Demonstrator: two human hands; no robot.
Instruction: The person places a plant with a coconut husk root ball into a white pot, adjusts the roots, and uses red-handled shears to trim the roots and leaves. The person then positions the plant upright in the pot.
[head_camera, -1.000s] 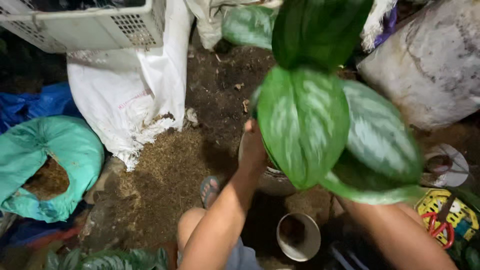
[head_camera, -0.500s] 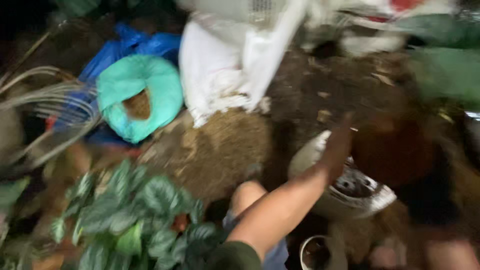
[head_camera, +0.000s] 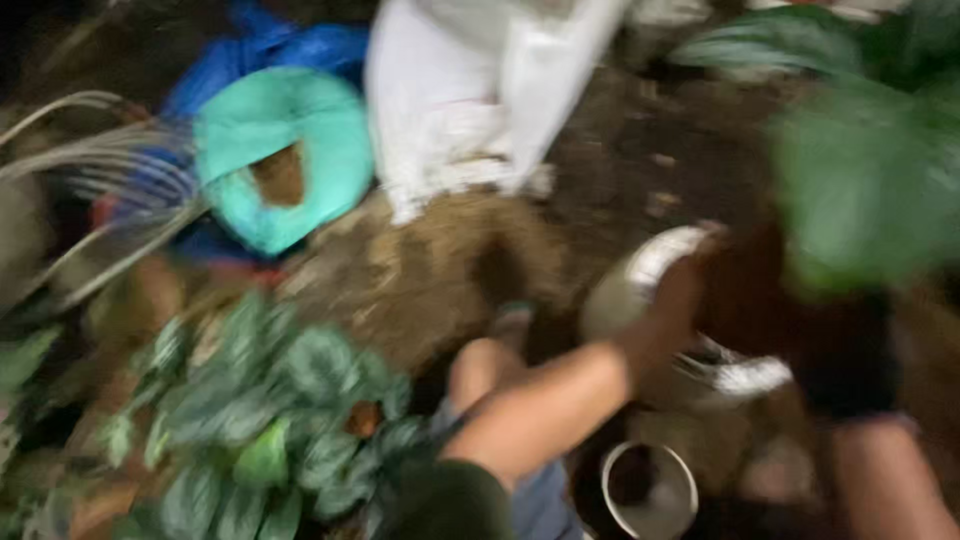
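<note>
Brown soil ground (head_camera: 440, 270) under teal sack (head_camera: 285, 170), white bag (head_camera: 460, 100), leafy plant (head_camera: 270, 420).

Garden potting spot: loose soil (head_camera: 430, 270), soil sacks (head_camera: 470, 90), potted plants (head_camera: 270, 420)

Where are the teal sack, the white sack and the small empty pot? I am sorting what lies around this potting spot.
teal sack (head_camera: 330, 150): head view, on its rolled-down rim, right side.
white sack (head_camera: 440, 110): head view, on its front face.
small empty pot (head_camera: 668, 505): head view, on its pale rim, lower right.
</note>
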